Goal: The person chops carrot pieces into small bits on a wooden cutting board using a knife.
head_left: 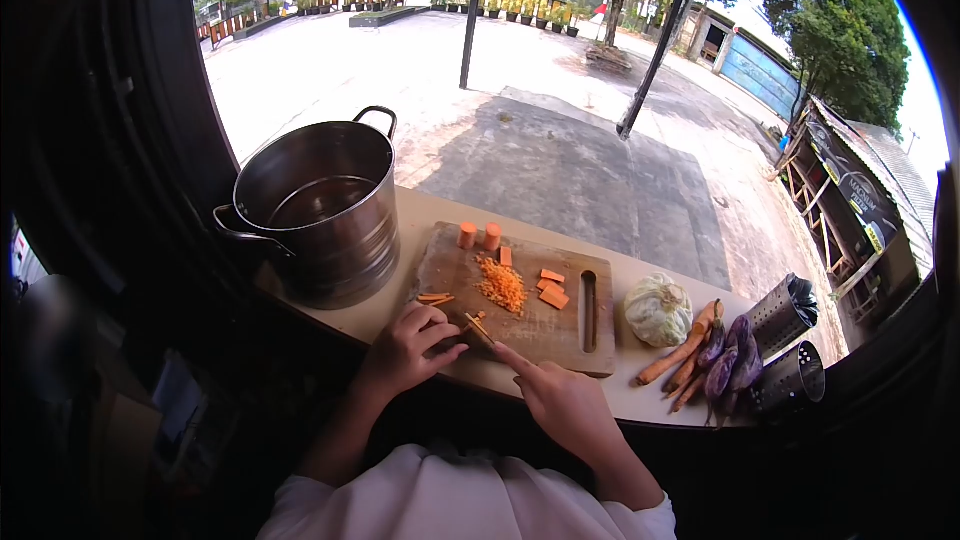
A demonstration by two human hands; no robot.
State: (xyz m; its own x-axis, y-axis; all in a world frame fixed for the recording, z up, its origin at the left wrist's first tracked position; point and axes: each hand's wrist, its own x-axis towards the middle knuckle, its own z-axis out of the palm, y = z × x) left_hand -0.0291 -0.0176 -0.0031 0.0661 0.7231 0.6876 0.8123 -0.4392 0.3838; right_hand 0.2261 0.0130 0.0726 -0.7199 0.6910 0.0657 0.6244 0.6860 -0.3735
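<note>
A wooden cutting board (545, 335) with a slot handle lies on the counter. My right hand (562, 402) is closed on a knife (479, 330), its index finger stretched along the blade. Fingers bent, my left hand (412, 348) rests at the board's near left edge; anything under its fingertips is hidden. Thin carrot sticks (435, 298) lie just beyond it. A pile of diced carrot (502, 285) sits mid-board, with two upright carrot pieces (467, 235) behind it and flat carrot slices (553, 294) to its right.
A large metal pot (345, 250) stands left of the board. To the right are a cabbage (658, 310), whole carrots (682, 352), purple eggplants (735, 360) and two perforated metal holders (788, 380). The counter (640, 402) ends at an opening onto a paved yard.
</note>
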